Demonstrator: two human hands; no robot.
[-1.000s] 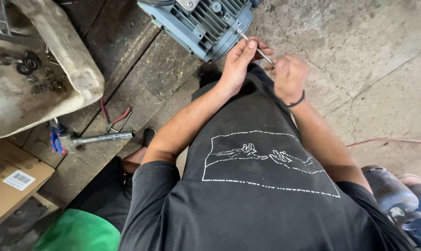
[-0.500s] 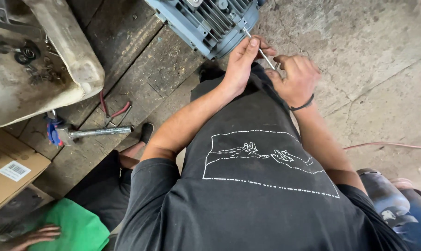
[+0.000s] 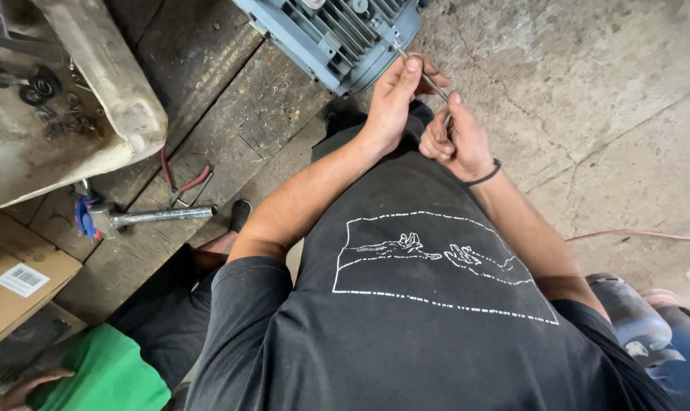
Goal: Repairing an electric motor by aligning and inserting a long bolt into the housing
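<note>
A blue-grey finned electric motor (image 3: 337, 34) sits on the floor at the top of the view. A thin metal rod (image 3: 428, 80) runs from its end cover down toward me. My left hand (image 3: 394, 95) pinches the rod close to the motor with thumb and fingertips. Just below and to the right, my right hand (image 3: 455, 141), with a dark band at the wrist, is closed around the rod's lower end. My black shirt with a white line drawing fills the lower middle.
On the wooden boards at left lie a hammer (image 3: 139, 217) with a blue head and red-handled pliers (image 3: 181, 183). A dirty white tub (image 3: 94, 91) and a cardboard box (image 3: 17, 274) stand further left. A co-worker's hand (image 3: 25, 384) and green clothing show at bottom left. A reddish hose (image 3: 642, 236) crosses the concrete.
My right hand has slid a little down the rod while my left hand stays pinched near the motor. A co-worker's hand has come into view at bottom left.
</note>
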